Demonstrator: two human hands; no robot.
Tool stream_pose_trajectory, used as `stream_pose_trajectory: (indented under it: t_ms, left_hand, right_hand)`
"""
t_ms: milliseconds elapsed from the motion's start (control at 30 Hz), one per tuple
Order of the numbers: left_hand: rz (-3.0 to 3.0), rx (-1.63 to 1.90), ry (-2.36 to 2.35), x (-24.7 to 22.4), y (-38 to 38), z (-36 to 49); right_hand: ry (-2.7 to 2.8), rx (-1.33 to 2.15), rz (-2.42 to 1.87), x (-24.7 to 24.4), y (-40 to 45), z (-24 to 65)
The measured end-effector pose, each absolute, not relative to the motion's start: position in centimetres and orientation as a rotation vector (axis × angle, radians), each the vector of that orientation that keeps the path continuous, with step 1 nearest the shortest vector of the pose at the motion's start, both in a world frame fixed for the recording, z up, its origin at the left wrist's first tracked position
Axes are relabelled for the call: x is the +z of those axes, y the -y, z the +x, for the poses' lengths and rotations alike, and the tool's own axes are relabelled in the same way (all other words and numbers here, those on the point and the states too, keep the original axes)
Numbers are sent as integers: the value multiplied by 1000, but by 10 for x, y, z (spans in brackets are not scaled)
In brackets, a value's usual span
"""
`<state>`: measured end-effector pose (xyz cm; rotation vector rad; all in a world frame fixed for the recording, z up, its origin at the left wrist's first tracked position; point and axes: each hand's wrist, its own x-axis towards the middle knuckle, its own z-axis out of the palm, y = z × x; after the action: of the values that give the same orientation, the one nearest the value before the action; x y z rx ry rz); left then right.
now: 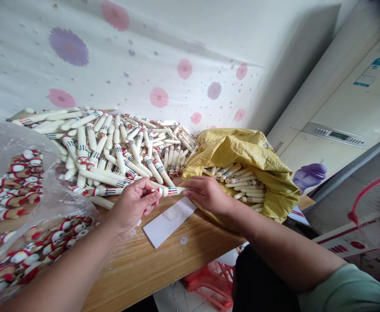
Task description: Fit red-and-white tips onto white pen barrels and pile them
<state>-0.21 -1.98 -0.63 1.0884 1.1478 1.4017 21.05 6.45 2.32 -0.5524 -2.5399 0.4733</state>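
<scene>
A white multicolour pen (174, 191), with a row of coloured sliders, is held level between my two hands above the table. My right hand (209, 195) is closed around the pen's plain barrel end. The fingers of my left hand (137, 200) are pinched at the slider end, on a small red-and-white piece (158, 191) mostly covered by the fingertips. It meets the pen's end; whether it is fixed there I cannot tell. Below the pen lies a white rectangular card (157, 228) with a round translucent patch (173, 213) on it.
Many similar pens (121, 158) are heaped along the wall. A yellow woven sack (242, 145) at the right holds more pens. Clear plastic bags (50, 173) at the left contain small red, white and brown figures (30, 260). A red stool (209, 281) and a fan (376, 212) stand beside the wooden table (164, 268).
</scene>
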Motion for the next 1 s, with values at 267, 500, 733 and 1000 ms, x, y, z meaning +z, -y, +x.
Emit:
stream_pose_trajectory:
  t_ms: [267, 500, 733, 1000]
  left_hand:
    - [666, 1861, -1158, 8, 7, -43]
    - [709, 1621, -1173, 6, 9, -36]
    - [837, 1512, -1261, 2, 8, -29]
    - [1049, 1460, -1345, -6, 8, -28]
  right_hand:
    - [2412, 162, -551, 152, -139, 108]
    - [2586, 75, -648, 158, -122, 188]
    - [3165, -23, -1467, 42, -112, 328]
    - [2991, -383, -1720, 3, -110, 338]
